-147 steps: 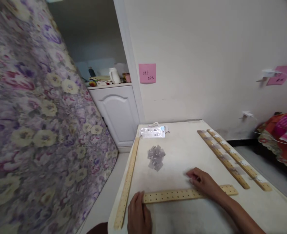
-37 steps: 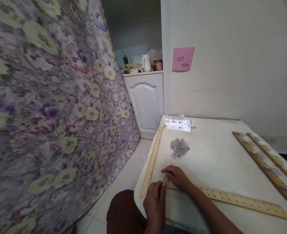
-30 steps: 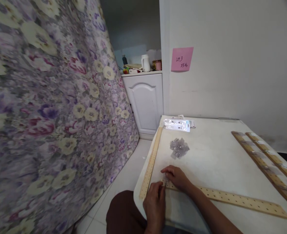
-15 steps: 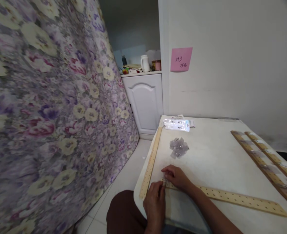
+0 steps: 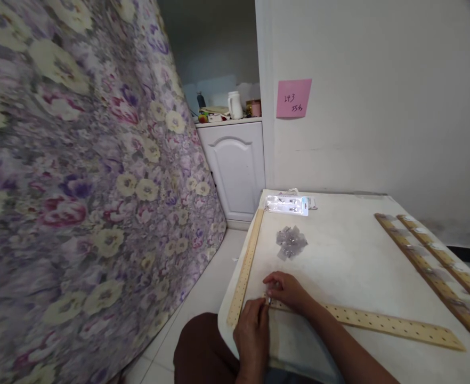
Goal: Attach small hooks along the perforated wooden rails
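My left hand (image 5: 253,325) is closed in a pinch at the near left part of the table. By its fingertips is a small shiny metal piece (image 5: 269,301), at the left end of a pale wooden strip (image 5: 382,321) with rows of holes. My right hand (image 5: 289,290) is bent over the same end, thumb and forefinger drawn together close to the metal piece. What lies between those right fingers is too small to make out. Beyond the hands lies a pile of small clear packets (image 5: 291,242) with shiny bits in them.
Another holed wooden strip (image 5: 246,269) runs along the left edge of the white table (image 5: 339,250). Two strips (image 5: 421,261) holding small clear packets lie at the right. A clear blister pack (image 5: 286,205) sits at the back. A floral curtain (image 5: 99,186) hangs at the left.
The shiny metal piece shows more plainly between my hands. My fingers have shifted only slightly at the strip's end, and the whole view has moved a little.
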### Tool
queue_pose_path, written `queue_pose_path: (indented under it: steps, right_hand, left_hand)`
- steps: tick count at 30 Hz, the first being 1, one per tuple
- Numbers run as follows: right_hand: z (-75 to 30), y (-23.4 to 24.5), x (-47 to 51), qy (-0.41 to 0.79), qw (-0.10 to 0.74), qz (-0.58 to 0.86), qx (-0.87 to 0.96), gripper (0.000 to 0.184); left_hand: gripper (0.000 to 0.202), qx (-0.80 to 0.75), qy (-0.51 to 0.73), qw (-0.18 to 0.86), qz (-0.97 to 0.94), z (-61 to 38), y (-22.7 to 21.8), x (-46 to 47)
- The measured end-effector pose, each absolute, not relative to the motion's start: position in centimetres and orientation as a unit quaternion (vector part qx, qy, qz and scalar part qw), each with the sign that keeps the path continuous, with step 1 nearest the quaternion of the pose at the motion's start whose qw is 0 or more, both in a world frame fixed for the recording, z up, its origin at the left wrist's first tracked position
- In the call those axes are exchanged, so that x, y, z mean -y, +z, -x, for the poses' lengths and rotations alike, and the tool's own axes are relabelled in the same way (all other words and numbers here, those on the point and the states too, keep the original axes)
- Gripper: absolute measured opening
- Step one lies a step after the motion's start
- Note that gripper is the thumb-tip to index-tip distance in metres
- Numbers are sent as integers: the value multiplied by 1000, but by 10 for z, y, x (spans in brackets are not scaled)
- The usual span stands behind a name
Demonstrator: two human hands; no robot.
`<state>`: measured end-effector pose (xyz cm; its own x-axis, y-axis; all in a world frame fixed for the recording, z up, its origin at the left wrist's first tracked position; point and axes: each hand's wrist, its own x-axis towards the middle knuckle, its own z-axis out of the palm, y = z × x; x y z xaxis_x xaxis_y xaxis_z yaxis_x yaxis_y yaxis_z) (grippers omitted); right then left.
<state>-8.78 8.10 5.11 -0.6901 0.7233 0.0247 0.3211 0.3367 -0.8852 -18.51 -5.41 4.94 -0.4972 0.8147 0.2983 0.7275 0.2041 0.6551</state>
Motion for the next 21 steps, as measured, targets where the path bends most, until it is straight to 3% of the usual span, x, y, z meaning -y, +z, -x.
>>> queue_pose_path:
  steps: [15, 21]
  right_hand:
    - [84, 51, -81, 490, 266, 285, 779, 27]
    - [55, 70, -80, 423, 263, 337, 799, 30]
  left_hand:
    - [22, -769, 385, 13, -510, 184, 49, 57]
    - [22, -772, 395, 5, -498, 185, 46, 56]
